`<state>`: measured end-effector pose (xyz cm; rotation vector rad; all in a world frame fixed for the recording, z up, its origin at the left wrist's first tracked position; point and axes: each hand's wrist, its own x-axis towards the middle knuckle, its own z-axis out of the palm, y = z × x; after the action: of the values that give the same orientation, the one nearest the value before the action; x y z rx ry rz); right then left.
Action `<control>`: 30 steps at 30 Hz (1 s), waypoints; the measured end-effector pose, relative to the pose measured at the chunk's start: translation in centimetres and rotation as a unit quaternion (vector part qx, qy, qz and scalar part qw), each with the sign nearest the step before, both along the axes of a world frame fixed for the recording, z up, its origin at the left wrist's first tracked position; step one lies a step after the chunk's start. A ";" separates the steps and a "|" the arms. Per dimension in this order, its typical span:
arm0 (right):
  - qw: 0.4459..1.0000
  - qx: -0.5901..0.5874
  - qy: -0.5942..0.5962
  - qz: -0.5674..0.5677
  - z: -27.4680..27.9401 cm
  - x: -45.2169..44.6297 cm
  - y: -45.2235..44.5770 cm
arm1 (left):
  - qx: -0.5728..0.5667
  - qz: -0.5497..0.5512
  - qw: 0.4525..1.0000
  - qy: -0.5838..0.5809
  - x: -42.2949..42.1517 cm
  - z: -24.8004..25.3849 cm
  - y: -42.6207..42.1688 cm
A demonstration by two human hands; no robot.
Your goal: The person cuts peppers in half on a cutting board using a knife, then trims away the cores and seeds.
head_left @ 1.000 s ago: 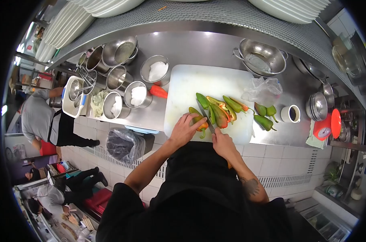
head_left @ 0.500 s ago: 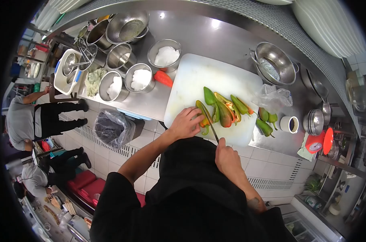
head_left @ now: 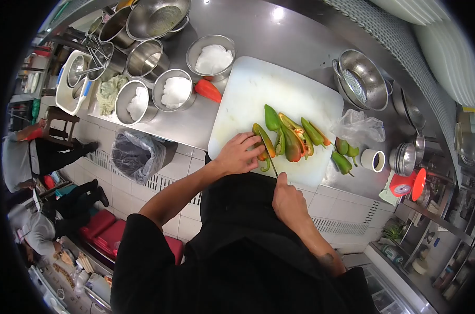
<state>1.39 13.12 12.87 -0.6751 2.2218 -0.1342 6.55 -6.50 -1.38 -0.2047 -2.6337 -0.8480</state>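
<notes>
My left hand (head_left: 239,154) presses down on a green pepper piece (head_left: 264,137) with an orange tint, fingers curled over it near the front of the white cutting board (head_left: 248,94). My right hand (head_left: 290,199) is closed round the handle of a knife (head_left: 273,166), its blade pointing away from me against the pepper's right side. The handle is hidden in my fist. Just right of the blade lie several cut pepper pieces (head_left: 293,145), some with seeds showing. Off the board's right edge sit several small green peppers (head_left: 342,163).
Metal bowls with white contents (head_left: 173,92) and a red pepper (head_left: 208,90) stand left of the board. To the right are a plastic bag (head_left: 359,126), a white cup (head_left: 372,160), a colander (head_left: 364,78) and a red scale (head_left: 408,184). A lined bin (head_left: 137,156) and two people are at left.
The knife has drawn back toward me, with my right hand lower and slightly left. My left hand stays on the pepper. The whole view has shifted a little.
</notes>
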 end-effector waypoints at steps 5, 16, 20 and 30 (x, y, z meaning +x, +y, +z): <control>1.000 -0.010 0.004 0.018 -1.9 -0.9 -1.7 | 0.011 -0.020 1.000 0.001 -0.2 -0.6 -0.2; 0.993 -0.093 0.063 -0.035 -11.2 0.4 0.8 | 0.076 -0.072 0.994 0.007 0.4 -1.7 -0.4; 0.969 -0.242 0.005 -0.046 -10.6 -1.5 2.2 | 0.025 -0.051 0.998 0.000 0.2 -1.1 0.2; 0.959 -0.255 0.022 -0.125 -5.4 -2.5 4.0 | 0.208 0.108 0.971 0.040 -0.3 -1.6 -2.4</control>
<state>-1.14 17.09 7.50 -0.6640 2.3220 -0.8507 6.24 -8.92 -2.94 0.1521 -2.2844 -1.2534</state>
